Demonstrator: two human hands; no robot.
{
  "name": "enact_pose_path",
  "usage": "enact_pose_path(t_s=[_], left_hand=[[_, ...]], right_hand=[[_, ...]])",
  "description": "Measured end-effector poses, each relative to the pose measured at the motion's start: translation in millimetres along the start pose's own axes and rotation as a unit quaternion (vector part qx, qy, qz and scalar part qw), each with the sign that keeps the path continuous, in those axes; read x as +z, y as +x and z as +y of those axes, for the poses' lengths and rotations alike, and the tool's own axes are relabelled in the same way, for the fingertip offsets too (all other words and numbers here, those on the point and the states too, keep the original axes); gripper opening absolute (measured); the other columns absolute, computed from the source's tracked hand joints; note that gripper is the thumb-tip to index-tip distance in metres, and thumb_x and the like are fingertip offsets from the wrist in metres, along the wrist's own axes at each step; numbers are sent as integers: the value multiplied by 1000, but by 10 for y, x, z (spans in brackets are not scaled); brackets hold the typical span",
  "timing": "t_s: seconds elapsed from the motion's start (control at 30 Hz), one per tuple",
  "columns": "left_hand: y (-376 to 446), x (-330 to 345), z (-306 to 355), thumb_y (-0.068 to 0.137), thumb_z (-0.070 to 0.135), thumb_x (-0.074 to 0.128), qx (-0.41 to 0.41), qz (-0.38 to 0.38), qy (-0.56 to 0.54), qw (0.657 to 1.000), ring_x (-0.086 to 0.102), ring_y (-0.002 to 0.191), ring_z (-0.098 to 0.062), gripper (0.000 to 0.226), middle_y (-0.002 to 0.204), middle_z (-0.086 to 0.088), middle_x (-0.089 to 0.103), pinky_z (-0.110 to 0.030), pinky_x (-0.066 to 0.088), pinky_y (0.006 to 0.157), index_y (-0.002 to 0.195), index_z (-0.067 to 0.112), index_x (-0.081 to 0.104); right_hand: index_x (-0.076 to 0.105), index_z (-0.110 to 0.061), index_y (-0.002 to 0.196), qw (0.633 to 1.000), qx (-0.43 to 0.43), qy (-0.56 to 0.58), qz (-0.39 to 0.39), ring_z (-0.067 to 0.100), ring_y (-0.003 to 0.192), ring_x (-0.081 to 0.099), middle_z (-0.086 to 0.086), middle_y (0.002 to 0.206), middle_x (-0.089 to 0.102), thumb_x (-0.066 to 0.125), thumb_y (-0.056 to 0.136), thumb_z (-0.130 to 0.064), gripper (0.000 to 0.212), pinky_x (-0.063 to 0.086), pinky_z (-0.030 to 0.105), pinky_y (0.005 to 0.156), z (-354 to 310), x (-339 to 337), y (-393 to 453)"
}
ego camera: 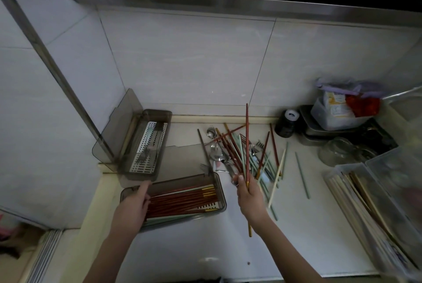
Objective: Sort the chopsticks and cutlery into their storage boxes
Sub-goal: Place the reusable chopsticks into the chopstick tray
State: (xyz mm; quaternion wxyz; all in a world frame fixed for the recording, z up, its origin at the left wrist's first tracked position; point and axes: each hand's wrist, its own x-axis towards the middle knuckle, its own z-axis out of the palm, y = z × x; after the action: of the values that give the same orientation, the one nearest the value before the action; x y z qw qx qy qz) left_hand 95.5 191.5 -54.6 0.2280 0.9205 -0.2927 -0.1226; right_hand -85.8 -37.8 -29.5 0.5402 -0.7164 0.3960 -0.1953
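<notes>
White tiled walls meet at a corner over a pale kitchen counter point(228, 241), dimly lit and seen from above. At the centre, the right hand point(250, 198) clenches a red chopstick point(246, 143) with a gold end, holding it nearly upright so its tip reaches up past the counter's back edge; whether the hand holds more than one stick cannot be told. Just beyond the hand, toward 12 o'clock, lies a loose heap point(246, 154) of red, pale green and cream chopsticks tangled with spoons and forks. One green chopstick point(301, 175) lies apart from the heap at 3 o'clock.

At 9 o'clock from the right hand, a smoky plastic box point(219, 184) holds red chopsticks with gold ends and a few pale ones laid lengthwise. The left hand point(134, 205) rests on that box's left end, fingers relaxed and stretched over the rim, gripping nothing that can be made out. At 11 o'clock, tucked into the wall corner, a second smoky box point(159, 114) with a perforated white tray holds a few forks, its lid point(118, 127) standing up against the wall.

At 3 o'clock, by the right edge, a clear container point(356, 193) holds long cream chopsticks. At 1 o'clock, against the back wall, stand a dark jar point(286, 124), a metal tray point(319, 132) carrying a plastic tub of packets, and a glass bowl point(338, 151).
</notes>
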Motion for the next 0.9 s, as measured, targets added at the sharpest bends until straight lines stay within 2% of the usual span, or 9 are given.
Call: enact_pose_path(t_s=[0.13, 0.27, 0.37, 0.43, 0.5, 0.57, 0.63, 0.73, 0.9], left_hand=[[-35, -18, 172, 84, 10, 60, 15, 25, -15, 999, 65, 84, -20, 30, 87, 9, 65, -33, 52, 71, 111, 21, 52], [-138, -14, 683, 86, 16, 65, 55, 22, -161, 985, 67, 73, -6, 13, 75, 12, 68, -26, 54, 70, 85, 28, 61], [-167, -27, 1154, 87, 24, 62, 28, -64, -366, 928, 70, 81, -9, 9, 83, 3, 74, -27, 55, 78, 92, 29, 67], [-115, -28, 1354, 84, 35, 64, 3, -111, -451, 886, 69, 89, -15, 23, 94, -1, 74, -29, 53, 83, 102, 20, 69], [-67, -52, 1485, 87, 27, 63, -11, -130, -481, 867, 66, 75, -16, 21, 91, -3, 72, -29, 52, 74, 101, 13, 69], [-42, -75, 1560, 91, 10, 56, -25, -115, -498, 859, 61, 62, -16, 14, 84, -7, 71, -31, 52, 65, 95, 11, 69], [-30, -97, 1598, 92, 3, 53, -48, -97, -529, 841, 66, 70, -19, 16, 87, -12, 71, -28, 56, 68, 94, 8, 68], [-1, -133, 1555, 92, 3, 52, -82, -73, -599, 793, 70, 83, -19, 16, 95, -16, 69, -24, 58, 70, 103, 2, 64], [77, -324, 1403, 90, 8, 53, -75, -12, -631, 772, 69, 88, -19, 21, 96, -8, 69, -29, 58, 77, 109, 8, 64]], right_hand=[[58, -20, 96, 1000, 18, 7, -11, 9, 52, 42, -3, 62, 44, 36, 100, -36, 27, 35, 23, 52, 1, -26, -31], [54, -16, 93, 995, 28, 2, -96, 4, 46, 35, -5, 57, 37, 34, 101, -38, 31, 29, 14, 43, -113, -9, -109], [49, -11, 87, 983, 29, 50, -174, 6, 39, 33, -4, 53, 39, 33, 102, -34, 32, 27, 17, 37, -258, 59, -229], [46, -10, 85, 972, 29, 90, -215, 9, 36, 28, 0, 50, 35, 31, 103, -32, 32, 23, 20, 35, -313, 111, -294], [46, -10, 85, 965, 39, 113, -235, 11, 37, 25, 0, 49, 32, 31, 103, -33, 33, 22, 19, 36, -329, 141, -324], [46, -10, 84, 962, 42, 123, -240, 11, 38, 25, 1, 49, 32, 31, 102, -34, 34, 22, 19, 37, -339, 145, -331], [47, -10, 84, 962, 42, 136, -233, 12, 38, 26, 3, 51, 35, 30, 102, -35, 35, 22, 19, 38, -352, 132, -335], [44, -12, 82, 969, 74, 144, -187, 12, 39, 33, 3, 52, 45, 29, 103, -35, 35, 23, 20, 39, -338, 81, -310], [47, -7, 85, 981, 89, 101, -139, 22, 50, 56, 11, 66, 58, 30, 103, -33, 35, 41, 25, 42, -259, -34, -262]])
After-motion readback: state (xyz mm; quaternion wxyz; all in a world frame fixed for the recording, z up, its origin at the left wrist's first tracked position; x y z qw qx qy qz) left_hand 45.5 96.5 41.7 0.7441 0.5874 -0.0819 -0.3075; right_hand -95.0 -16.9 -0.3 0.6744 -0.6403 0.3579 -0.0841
